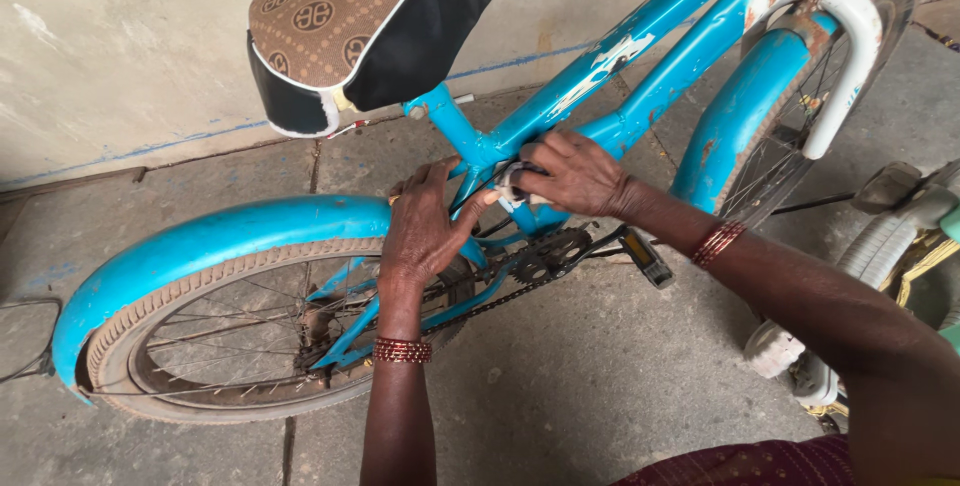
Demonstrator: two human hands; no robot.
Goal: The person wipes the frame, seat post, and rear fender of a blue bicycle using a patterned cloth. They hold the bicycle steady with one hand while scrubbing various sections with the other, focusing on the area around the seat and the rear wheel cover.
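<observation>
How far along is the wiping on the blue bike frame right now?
Done: cannot tell; the light blue metal bicycle frame shows chipped paint and rust. In hand: the right hand presses a small white cloth on the frame joint above the black toothed chainring; the left hand braces the seat tube. Left: the dusty blue rear mudguard looks untouched.

Two bare forearms, no sleeves. Left hand (420, 231): stack of thin red-and-gold bangles (402, 350) at wrist; right hand (575, 174): matching bangle set (717, 243), approx. same width. Maroon patterned cloth (745, 464) at bottom edge, prob. lap garment.
</observation>
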